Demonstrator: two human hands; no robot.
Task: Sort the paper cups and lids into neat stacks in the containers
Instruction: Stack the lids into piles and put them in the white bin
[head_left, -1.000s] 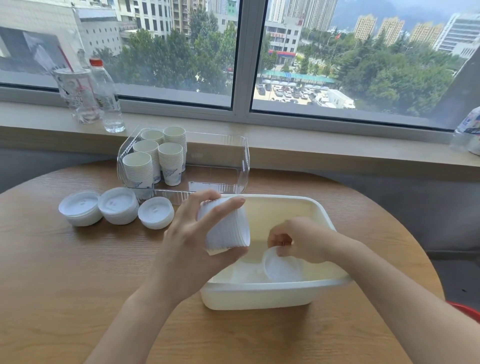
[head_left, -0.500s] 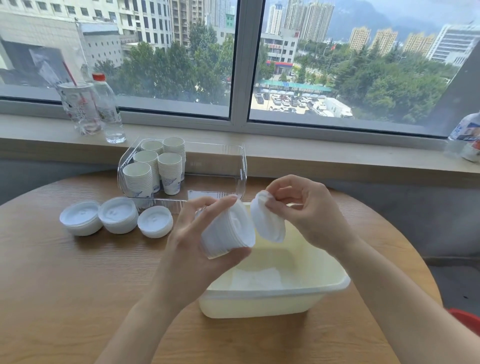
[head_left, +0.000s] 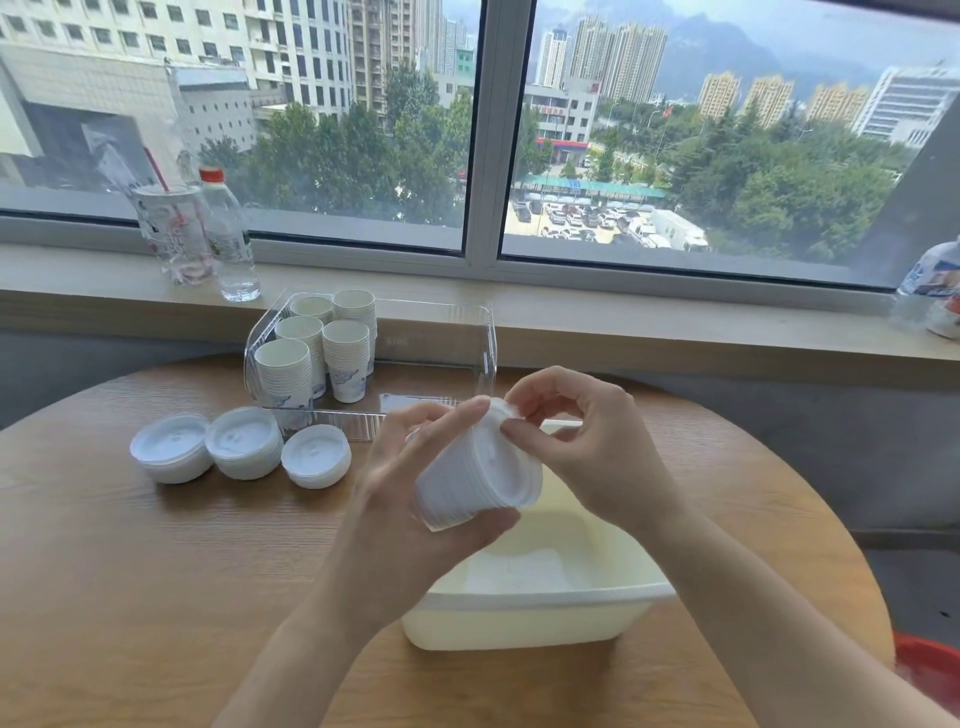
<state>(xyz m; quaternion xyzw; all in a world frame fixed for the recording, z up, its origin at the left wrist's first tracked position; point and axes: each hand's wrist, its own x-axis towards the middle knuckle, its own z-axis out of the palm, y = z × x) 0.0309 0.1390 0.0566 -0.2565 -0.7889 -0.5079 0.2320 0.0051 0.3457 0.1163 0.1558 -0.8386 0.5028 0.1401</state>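
My left hand (head_left: 410, 499) grips a tilted stack of white lids (head_left: 475, 480) above the cream plastic tub (head_left: 540, 597). My right hand (head_left: 582, 436) pinches the rim of the top lid (head_left: 506, 415) on that stack. Three more lid stacks (head_left: 239, 449) sit on the round wooden table to the left. Several stacks of paper cups (head_left: 317, 345) stand in the left part of a clear plastic container (head_left: 467, 332) at the back. Something white lies on the tub's bottom, partly hidden by the stack.
A clear drink cup with a red straw (head_left: 174, 234) and a water bottle (head_left: 228, 239) stand on the window sill. Another bottle (head_left: 930, 291) lies at the sill's far right. A red object (head_left: 930, 670) shows beside the table at lower right.
My right hand lifted a lid out of the tub and brought it onto the end of the stack in my left hand. The stack rose and tilted.
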